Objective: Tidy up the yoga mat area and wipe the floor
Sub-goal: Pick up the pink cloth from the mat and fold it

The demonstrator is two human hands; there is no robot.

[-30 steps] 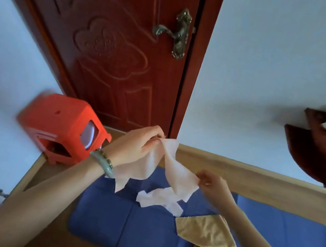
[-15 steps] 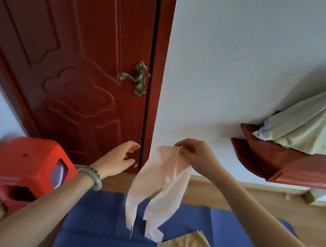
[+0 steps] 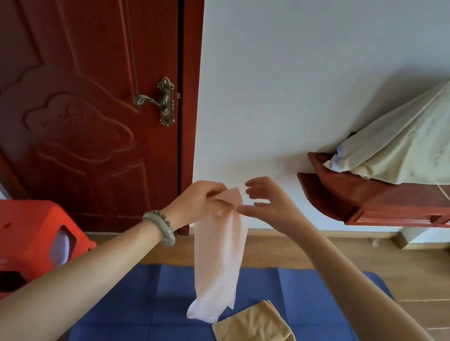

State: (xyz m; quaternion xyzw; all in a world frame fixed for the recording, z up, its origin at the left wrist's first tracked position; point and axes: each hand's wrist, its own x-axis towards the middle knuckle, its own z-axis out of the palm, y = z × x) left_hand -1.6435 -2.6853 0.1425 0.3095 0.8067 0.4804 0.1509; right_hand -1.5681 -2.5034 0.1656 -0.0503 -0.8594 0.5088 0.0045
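- I am pinching the top edge of a pale pink wipe (image 3: 217,259) with my left hand (image 3: 200,202), my fingers closed together on it.
- The wipe is hanging straight down from this hand, folded into a long strip, in the air above the blue yoga mat (image 3: 131,319).
- I am holding my right hand (image 3: 268,205) just beside the top of the wipe, with the fingers spread apart and gripping nothing. I cannot tell if the thumb is touching the wipe.
- A crumpled tan cloth (image 3: 263,339) is lying on the mat, near the lower end of the wipe.
- The mat is lying on the wooden floor (image 3: 424,277).
- I am wearing a green bracelet (image 3: 159,226) on my left wrist.
- An orange plastic stool (image 3: 11,235) is standing to the left of the mat, in front of a dark red door (image 3: 73,53).
- At the right, a pale green cover (image 3: 435,132) is lying over something on a red cabinet (image 3: 392,205).
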